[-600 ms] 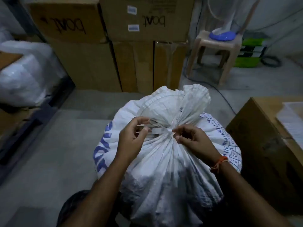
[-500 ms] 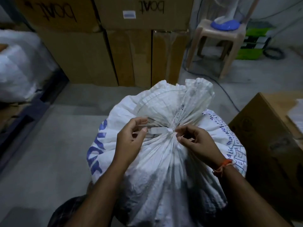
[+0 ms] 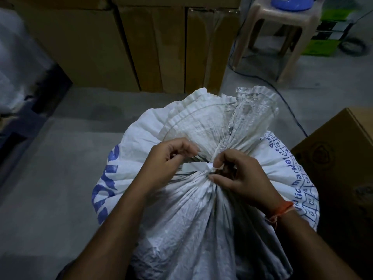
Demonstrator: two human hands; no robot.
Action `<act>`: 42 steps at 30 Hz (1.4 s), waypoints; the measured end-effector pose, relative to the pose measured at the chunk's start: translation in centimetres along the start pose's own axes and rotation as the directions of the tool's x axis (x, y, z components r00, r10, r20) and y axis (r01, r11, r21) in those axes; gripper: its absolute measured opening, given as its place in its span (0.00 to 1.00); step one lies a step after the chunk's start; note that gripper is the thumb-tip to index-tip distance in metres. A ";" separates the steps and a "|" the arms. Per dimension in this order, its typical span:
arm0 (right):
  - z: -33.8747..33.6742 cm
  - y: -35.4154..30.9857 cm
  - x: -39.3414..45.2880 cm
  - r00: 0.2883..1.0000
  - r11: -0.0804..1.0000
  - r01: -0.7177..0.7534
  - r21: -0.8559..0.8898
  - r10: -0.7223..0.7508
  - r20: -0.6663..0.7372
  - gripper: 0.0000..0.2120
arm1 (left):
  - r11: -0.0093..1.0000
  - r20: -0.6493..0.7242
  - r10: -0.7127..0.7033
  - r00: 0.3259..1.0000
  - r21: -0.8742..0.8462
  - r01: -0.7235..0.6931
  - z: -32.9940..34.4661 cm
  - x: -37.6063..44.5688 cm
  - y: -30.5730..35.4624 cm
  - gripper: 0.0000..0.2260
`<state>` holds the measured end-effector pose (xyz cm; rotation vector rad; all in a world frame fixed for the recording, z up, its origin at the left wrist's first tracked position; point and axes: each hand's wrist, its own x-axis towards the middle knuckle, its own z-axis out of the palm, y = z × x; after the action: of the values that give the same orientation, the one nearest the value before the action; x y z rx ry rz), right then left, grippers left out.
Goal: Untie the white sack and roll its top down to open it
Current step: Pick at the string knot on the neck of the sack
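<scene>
White sack (image 3: 193,219) stands on the floor right in front of the person, neck still cinched by the white tie strip (image 3: 194,166), left hand (image 3: 167,164) pinching the strip's end, right hand (image 3: 240,178) pinching the knot, so untying barely started, roll-down all left

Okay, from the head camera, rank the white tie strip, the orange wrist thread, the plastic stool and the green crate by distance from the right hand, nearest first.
1. White tie strip: at the right hand's fingertips, on the sack's neck.
2. Orange wrist thread: on that arm's wrist.
3. Plastic stool: far side, up right.
4. Green crate: beyond the stool, rightmost.
</scene>
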<state>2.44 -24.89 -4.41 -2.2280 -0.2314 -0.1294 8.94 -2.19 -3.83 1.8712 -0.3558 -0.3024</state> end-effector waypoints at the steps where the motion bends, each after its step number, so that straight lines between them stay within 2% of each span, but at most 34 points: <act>1: 0.2 -0.1 -0.1 0.999 1.000 -0.003 -0.014 0.002 -0.034 0.14 | 1.000 0.011 -0.013 1.000 0.006 0.013 0.1 0.1 -0.1 0.18; 5: 1.4 -0.7 -0.5 0.987 0.998 -0.012 -0.066 0.001 -0.160 0.13 | 0.998 0.038 -0.060 0.997 0.034 0.058 0.6 0.2 -0.1 0.19; 8: 1.8 -0.7 -0.7 0.976 0.998 -0.035 -0.048 0.024 -0.215 0.10 | 0.997 0.117 -0.064 0.991 0.040 0.059 0.8 0.1 -0.5 0.18; 15: 2.1 -0.5 -0.7 0.962 0.989 -0.145 0.044 0.151 -0.229 0.10 | 0.994 0.274 -0.071 0.959 0.104 0.044 0.6 0.3 -0.4 0.19; 19: 1.6 -1.0 -0.6 0.964 0.983 -0.149 0.104 0.168 -0.207 0.10 | 0.989 0.291 -0.079 0.953 0.145 0.037 0.3 0.8 -0.6 0.17; 23: 1.2 -1.0 -0.4 0.967 0.985 -0.152 0.084 0.165 -0.192 0.10 | 0.978 0.287 -0.030 0.957 0.208 -0.032 0.7 1.2 -0.9 0.10; 28: 1.0 -0.7 -0.4 0.975 0.989 -0.142 0.039 0.147 -0.169 0.10 | 0.971 0.212 0.017 0.977 0.228 -0.066 1.9 0.7 -0.5 0.03; 34: 1.0 -0.3 -0.8 0.980 0.985 -0.163 0.047 0.167 -0.111 0.11 | 0.961 0.153 -0.031 0.988 0.277 -0.012 2.3 0.6 -0.7 0.03; 38: 1.3 -0.4 -0.8 0.977 0.986 -0.164 -0.027 0.158 -0.141 0.11 | 0.962 0.108 -0.056 0.993 0.272 0.025 2.4 0.6 -1.0 0.02; 42: 1.7 -0.5 -0.9 0.977 0.988 -0.132 -0.075 0.117 -0.176 0.09 | 0.951 0.084 -0.087 0.993 0.304 0.057 2.8 0.8 -1.4 0.07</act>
<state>1.48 -23.35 -5.19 -2.2948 0.0080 -0.2653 8.72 -4.50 -6.03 2.1784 -0.4181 -0.4070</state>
